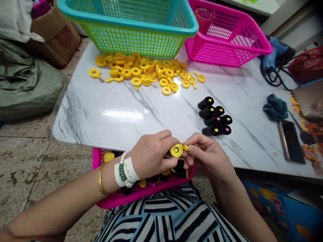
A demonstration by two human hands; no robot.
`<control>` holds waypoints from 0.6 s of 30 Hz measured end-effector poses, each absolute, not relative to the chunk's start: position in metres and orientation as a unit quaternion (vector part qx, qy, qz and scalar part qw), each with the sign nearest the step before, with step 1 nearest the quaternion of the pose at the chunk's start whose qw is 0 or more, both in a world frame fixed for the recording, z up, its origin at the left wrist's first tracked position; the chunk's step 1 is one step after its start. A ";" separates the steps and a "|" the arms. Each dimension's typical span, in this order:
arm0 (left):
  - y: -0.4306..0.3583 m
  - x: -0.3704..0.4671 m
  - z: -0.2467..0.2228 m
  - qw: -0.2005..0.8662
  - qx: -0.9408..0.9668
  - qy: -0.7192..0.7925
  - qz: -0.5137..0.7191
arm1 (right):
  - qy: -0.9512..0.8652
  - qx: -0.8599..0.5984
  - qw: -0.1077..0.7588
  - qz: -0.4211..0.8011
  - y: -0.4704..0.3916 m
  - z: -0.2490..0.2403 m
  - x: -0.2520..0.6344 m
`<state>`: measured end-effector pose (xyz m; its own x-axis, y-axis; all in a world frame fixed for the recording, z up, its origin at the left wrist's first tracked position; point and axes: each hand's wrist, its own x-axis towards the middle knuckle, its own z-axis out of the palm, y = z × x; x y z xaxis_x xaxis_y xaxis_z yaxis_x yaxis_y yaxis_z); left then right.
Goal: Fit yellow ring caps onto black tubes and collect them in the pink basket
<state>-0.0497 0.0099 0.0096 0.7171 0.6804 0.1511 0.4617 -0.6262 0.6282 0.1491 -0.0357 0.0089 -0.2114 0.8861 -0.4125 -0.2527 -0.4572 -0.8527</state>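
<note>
My left hand (156, 153) is closed around an object with a round yellow cap (176, 150) facing up. What lies under the cap is mostly hidden by my fingers. From the cap's side sticks out a small yellow tab (185, 147), pinched between the thumb and fingers of my right hand (205, 153). Below both hands, on my lap, is a pink basket (141, 193) with black and yellow pieces in it. Just beyond my right hand several black cylinders (208, 112) stand in a cluster, with yellow or pink tips.
Loose yellow rings with tabs (136, 71) are heaped on the marble-patterned table (113, 104). Behind them stand a green and turquoise basket (136, 37) and a pink basket (222, 50). Toward the right are a blue heat gun (274, 55), a dark cloth (275, 107) and a phone (291, 142).
</note>
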 end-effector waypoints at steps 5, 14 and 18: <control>0.012 -0.048 -0.007 0.315 0.869 0.318 0.212 | -0.378 -0.531 0.279 0.705 -0.020 0.016 0.141; 0.007 -0.047 -0.009 0.284 0.876 0.329 0.209 | -0.459 -0.482 0.217 0.714 -0.012 0.019 0.141; 0.009 -0.046 -0.008 0.275 0.878 0.332 0.209 | -0.474 -0.463 0.208 0.719 -0.006 0.017 0.144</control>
